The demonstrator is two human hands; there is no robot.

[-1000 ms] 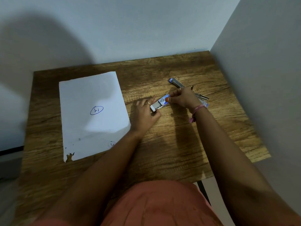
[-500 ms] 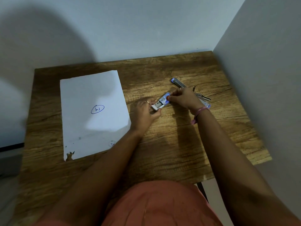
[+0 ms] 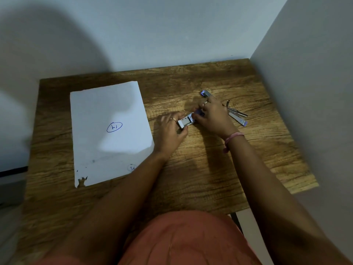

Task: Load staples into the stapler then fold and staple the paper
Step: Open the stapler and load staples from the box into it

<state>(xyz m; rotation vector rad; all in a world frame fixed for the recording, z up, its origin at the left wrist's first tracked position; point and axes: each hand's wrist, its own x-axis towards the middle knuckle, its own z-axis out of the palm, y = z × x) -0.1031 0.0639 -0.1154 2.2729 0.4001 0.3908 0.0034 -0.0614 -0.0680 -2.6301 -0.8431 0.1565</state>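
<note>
A small white and blue staple box (image 3: 186, 121) lies at the middle of the wooden table (image 3: 200, 178). My left hand (image 3: 170, 132) grips its white inner tray at the near-left end. My right hand (image 3: 212, 116) pinches the blue sleeve at the other end. The tray sticks partly out of the sleeve. Behind my right hand lies the stapler (image 3: 236, 114), opened flat, with blue ends and bare metal arms; its middle is hidden by the hand. A white sheet of paper (image 3: 108, 131) with a circled blue mark lies flat on the left.
Walls close the table at the back and on the right (image 3: 305, 73). The paper's near-left corner is torn. My lap in orange cloth (image 3: 181, 240) sits at the table's front edge.
The white tray has slid further out of the blue sleeve between my hands. My right hand has shifted a little to the right. Paper and stapler lie as before.
</note>
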